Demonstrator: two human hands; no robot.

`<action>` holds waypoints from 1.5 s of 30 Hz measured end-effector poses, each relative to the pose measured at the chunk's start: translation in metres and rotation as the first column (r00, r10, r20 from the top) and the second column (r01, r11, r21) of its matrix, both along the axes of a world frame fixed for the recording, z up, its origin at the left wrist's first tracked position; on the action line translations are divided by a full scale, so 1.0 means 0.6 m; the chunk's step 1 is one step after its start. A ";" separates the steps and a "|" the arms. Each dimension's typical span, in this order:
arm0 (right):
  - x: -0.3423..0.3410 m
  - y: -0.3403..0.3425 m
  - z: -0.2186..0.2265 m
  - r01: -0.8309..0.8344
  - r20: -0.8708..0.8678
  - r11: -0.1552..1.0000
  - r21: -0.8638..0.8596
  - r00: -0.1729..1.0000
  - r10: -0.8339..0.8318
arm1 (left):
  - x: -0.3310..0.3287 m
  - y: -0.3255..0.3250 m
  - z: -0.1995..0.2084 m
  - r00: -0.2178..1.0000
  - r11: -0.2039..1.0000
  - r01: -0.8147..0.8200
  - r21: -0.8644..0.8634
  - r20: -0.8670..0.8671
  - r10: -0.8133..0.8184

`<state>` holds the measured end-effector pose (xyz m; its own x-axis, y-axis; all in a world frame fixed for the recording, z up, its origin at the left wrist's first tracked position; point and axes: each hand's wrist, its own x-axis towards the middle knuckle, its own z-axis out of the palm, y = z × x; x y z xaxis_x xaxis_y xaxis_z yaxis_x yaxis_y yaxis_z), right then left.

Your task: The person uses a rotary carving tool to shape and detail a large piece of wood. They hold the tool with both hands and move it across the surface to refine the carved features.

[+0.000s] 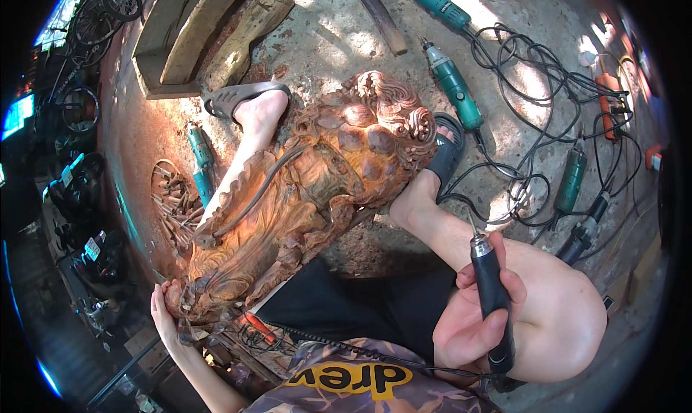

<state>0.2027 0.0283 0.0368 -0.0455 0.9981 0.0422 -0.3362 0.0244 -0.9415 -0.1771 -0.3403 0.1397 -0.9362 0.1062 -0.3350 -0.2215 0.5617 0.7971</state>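
Note:
A large carved wooden sculpture (303, 189), reddish brown with deep folds and rounded knobs, lies slantwise across my legs. My left hand (165, 306) rests against its lower left end, fingers stretched along the wood. In my right hand (479, 305) is a black handheld rotary carving tool (493, 298), gripped upright over my right thigh. Its thin metal bit points up and away, apart from the sculpture. A cord runs from the tool's lower end across my shirt.
Green power grinders (454, 85) and tangled black cables (537, 110) lie on the right. An orange power strip (609, 107) is beyond them. A wooden tray (162, 175) of carving bits and another green grinder (200, 164) sit left. Wooden planks (191, 34) stand far left; bicycles (83, 67) are behind.

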 end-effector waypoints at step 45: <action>-0.061 0.019 -0.107 -0.464 0.233 0.886 -0.002 0.861 0.451 | 0.347 0.563 -0.255 0.515 0.484 0.320 0.815 0.278 -0.810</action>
<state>0.1663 0.0398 -0.0273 -0.5106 0.8593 0.0286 -0.1055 -0.0296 -0.9940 0.0311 -0.0027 -0.0131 -0.1823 0.9209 -0.3446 -0.5677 0.1876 0.8016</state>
